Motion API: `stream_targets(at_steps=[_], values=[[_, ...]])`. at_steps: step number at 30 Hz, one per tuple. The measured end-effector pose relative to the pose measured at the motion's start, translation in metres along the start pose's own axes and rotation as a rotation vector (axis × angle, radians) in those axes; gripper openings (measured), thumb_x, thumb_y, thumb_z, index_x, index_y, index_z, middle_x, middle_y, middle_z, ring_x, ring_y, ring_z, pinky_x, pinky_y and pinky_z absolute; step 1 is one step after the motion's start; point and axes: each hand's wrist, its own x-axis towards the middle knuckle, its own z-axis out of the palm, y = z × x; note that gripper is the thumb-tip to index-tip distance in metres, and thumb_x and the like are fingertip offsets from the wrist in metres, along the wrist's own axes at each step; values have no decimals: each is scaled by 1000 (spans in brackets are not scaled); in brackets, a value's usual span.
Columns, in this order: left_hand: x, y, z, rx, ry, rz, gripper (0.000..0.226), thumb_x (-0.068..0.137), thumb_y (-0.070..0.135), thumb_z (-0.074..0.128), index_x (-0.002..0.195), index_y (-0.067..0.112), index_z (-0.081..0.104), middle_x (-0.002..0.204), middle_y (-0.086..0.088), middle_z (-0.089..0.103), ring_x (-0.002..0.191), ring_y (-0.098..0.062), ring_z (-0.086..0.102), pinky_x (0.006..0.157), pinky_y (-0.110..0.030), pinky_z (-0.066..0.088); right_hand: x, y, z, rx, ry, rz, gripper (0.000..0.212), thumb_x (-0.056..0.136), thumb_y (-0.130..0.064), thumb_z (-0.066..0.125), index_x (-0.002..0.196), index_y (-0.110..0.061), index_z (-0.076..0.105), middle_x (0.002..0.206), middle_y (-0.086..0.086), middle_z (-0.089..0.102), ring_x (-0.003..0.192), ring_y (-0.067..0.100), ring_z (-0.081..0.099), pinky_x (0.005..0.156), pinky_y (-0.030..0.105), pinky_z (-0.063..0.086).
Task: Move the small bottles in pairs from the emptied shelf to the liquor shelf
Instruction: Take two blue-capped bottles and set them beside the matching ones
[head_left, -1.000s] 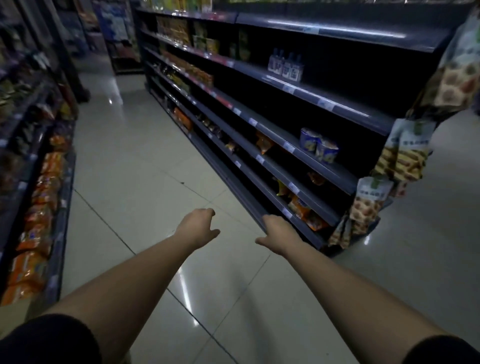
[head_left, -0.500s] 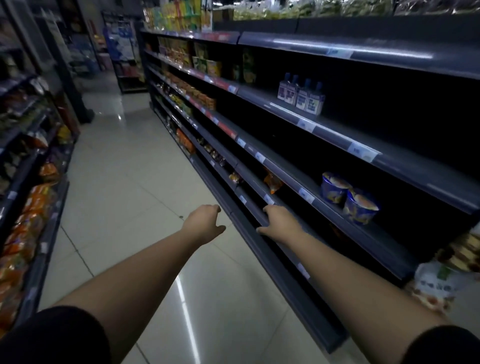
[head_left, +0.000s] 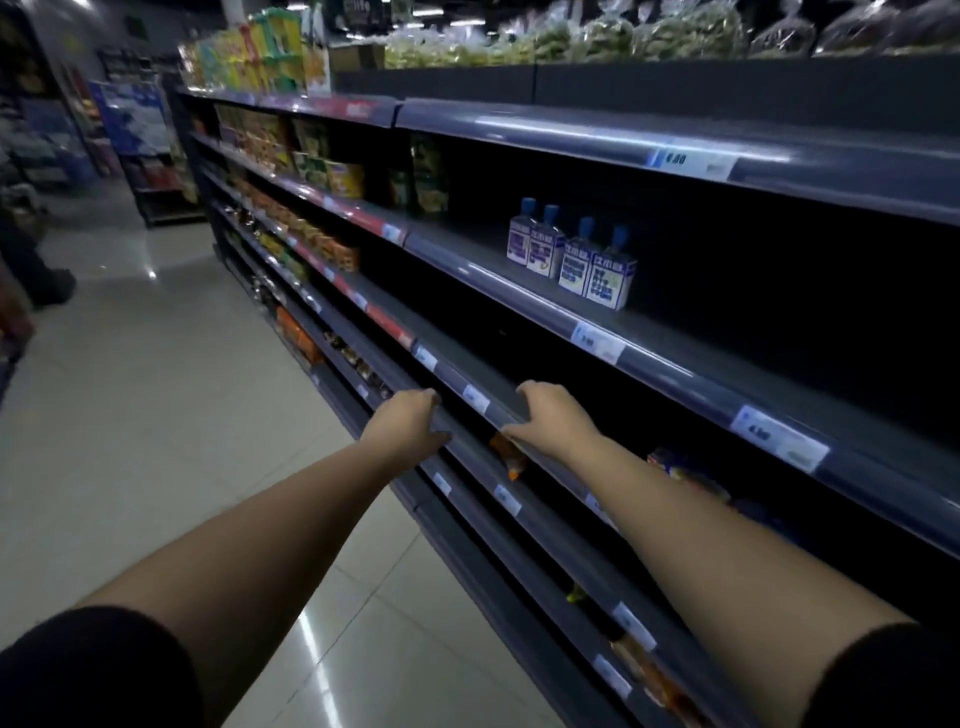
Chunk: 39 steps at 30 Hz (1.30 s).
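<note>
Dim shop aisle, tall dark rack along the right. Four small bottles (head_left: 571, 257), blue caps and white-and-blue labels, stand upright in a row on the shelf (head_left: 524, 293) second from the top. They sit a little back from its front rim, in two close pairs with a narrow gap between the pairs. That stretch of shelf is otherwise dark and bare. A white price tag (head_left: 597, 341) is on the rim below the right-hand pair. Both arms reach forward, black sleeves (head_left: 93, 670) at the near edge of view. Left hand (head_left: 410, 426) and right hand (head_left: 553, 421) are level with a lower shelf rim, well below the bottles. On each, fingers are loosely curled downward with the thumb out to the side, and neither holds anything. Cannot tell if the fingertips touch the rim. Yellow-green snack packs (head_left: 311, 166) fill the far end of the rack. Glossy tiled floor (head_left: 156, 415) on the left.
</note>
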Motion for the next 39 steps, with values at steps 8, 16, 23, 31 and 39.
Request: stream_targets(at_steps=[8, 16, 23, 31, 39], values=[[187, -5, -25, -99, 25, 317, 52, 85, 38, 73, 128, 10, 63, 123, -12, 70, 117, -32, 64, 94, -40, 53, 113, 4, -31, 55, 207, 253, 71, 86, -42, 79, 144, -10, 53, 143, 11, 59, 130, 29, 57, 105, 38, 48], [298, 43, -48, -194, 22, 584, 54, 87, 41, 73, 129, 9, 61, 126, -12, 68, 118, -32, 62, 95, -42, 52, 148, 20, -79, 47, 379, 479, 59, 85, -41, 80, 131, -10, 61, 128, 11, 66, 118, 30, 62, 98, 39, 52], [348, 79, -32, -256, -57, 579, 56, 87, 40, 73, 134, 12, 60, 126, -8, 69, 115, -28, 64, 98, -42, 53, 142, 62, -101, 87, 467, 617, 55, 83, -34, 84, 129, -12, 64, 124, 7, 71, 111, 24, 68, 96, 37, 55], [368, 101, -11, -389, -114, 487, 37, 84, 34, 79, 108, 8, 69, 101, -8, 74, 95, -26, 70, 86, -39, 57, 161, 103, -103, 174, 459, 711, 47, 77, -39, 87, 113, -12, 71, 108, 4, 75, 99, 22, 70, 84, 32, 56], [378, 110, 0, -627, -220, 442, 47, 75, 31, 87, 115, 16, 67, 109, 1, 76, 99, -17, 71, 96, -39, 57, 183, 119, -100, 387, 487, 587, 56, 76, -25, 90, 125, -15, 65, 122, 1, 73, 104, 15, 66, 89, 26, 48]])
